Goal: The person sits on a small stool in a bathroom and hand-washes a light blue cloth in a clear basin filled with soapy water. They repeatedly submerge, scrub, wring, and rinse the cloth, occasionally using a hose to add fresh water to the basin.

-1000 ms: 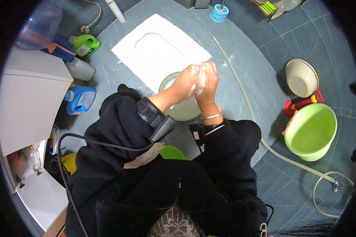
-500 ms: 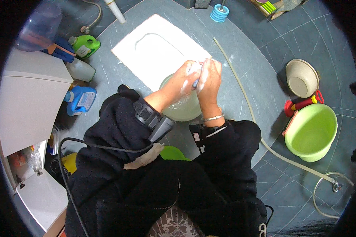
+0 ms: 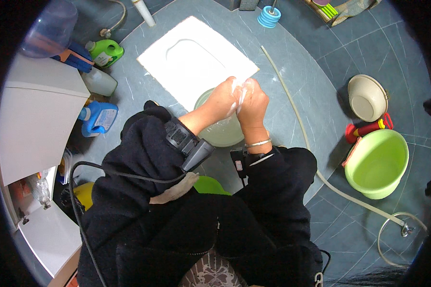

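Foam [image 3: 240, 98] lies in a white streak between our two hands, above the basin [image 3: 225, 137]. Its long axis runs steeply, the far end leaning slightly to the right and the near end slightly to the left, toward us. Our left hand [image 3: 220, 101] and right hand [image 3: 253, 103] are both bent into fists, pressed together at the thumb sides, with foam smeared over the thumbs. The fingertips and palms are hidden, so we cannot tell how tightly the fingers close, or whether they have hold of anything inside.

Our left forearm comes in slantwise, pointing up and to the right; our right one points almost straight away from us, a bracelet [image 3: 258, 143] around its wrist. The basin is round, with no long axis, and stands upright, partly covered by our hands. It overlaps the near edge of the white pan [image 3: 198, 52] set in the floor [image 3: 297, 62]. To our right, a hose [image 3: 292, 103] lies along the floor, well apart from a green bucket [image 3: 376, 165].
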`<state>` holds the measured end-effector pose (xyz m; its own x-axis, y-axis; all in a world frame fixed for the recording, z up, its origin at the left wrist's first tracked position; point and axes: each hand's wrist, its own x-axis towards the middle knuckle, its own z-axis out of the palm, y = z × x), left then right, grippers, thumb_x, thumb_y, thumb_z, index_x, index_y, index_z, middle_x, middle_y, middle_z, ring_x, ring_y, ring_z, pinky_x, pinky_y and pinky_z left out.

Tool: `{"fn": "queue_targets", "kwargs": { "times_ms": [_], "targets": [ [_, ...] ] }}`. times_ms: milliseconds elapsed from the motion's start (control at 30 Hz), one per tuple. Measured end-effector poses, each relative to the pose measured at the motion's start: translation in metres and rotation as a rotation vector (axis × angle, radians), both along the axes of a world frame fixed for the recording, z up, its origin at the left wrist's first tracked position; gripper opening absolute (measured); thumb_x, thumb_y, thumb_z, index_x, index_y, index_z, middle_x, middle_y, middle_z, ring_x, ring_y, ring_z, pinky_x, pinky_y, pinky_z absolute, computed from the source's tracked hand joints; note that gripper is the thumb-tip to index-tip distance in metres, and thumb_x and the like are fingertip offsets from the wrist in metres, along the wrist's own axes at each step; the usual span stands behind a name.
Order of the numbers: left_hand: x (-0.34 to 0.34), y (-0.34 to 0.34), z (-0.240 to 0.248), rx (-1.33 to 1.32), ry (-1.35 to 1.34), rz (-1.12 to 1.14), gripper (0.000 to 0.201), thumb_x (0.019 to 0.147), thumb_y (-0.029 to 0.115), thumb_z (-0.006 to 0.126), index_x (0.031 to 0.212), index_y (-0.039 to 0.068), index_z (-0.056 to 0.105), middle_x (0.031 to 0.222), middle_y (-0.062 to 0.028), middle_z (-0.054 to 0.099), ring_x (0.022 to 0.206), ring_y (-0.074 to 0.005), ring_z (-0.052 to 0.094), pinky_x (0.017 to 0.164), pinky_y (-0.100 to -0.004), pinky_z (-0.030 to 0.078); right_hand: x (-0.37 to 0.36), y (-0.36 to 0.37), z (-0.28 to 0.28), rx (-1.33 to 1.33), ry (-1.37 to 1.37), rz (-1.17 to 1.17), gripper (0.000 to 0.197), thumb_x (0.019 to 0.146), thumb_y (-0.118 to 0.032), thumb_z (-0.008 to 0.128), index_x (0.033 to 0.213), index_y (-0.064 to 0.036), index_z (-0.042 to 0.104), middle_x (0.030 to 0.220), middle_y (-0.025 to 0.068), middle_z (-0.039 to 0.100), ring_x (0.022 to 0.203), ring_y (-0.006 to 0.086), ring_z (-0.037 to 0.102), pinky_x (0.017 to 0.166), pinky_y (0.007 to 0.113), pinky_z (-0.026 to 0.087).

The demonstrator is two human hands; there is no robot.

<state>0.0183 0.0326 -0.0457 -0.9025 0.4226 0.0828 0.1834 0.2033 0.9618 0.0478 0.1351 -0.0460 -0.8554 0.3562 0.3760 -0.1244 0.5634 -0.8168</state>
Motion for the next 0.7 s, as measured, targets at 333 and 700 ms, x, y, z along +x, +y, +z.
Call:
{"fn": "queue_targets", "kwargs": {
  "times_ms": [333,700],
  "targets": [
    [0.009,-0.002,0.028,-0.334,0.176,-0.032,0.018,0.087,0.014,0.049,0.098,0.0,0.044,0.074,-0.0264,0.059,0.076,-0.0463,0.057,0.063,-0.0474,0.046,-0.001,0.011,-0.008,-0.575,-0.176,0.159,0.033,0.091,-0.021,0.044,0.067,-0.0002,0.054,0.06,0.006,0.051,0.054,0.0155,0.046,0.052,0.032,0.038],
    [0.003,-0.007,0.023,-0.001,0.059,-0.02,0.034,0.085,0.009,0.052,0.118,0.001,0.045,0.105,-0.0159,0.056,0.096,-0.0226,0.055,0.086,-0.0324,0.043,-0.002,0.011,0.021,-0.071,0.005,0.148,0.03,0.09,-0.02,0.042,0.107,0.0008,0.055,0.099,0.0154,0.059,0.092,0.0259,0.054,0.084,0.033,0.041]
  ]
}}
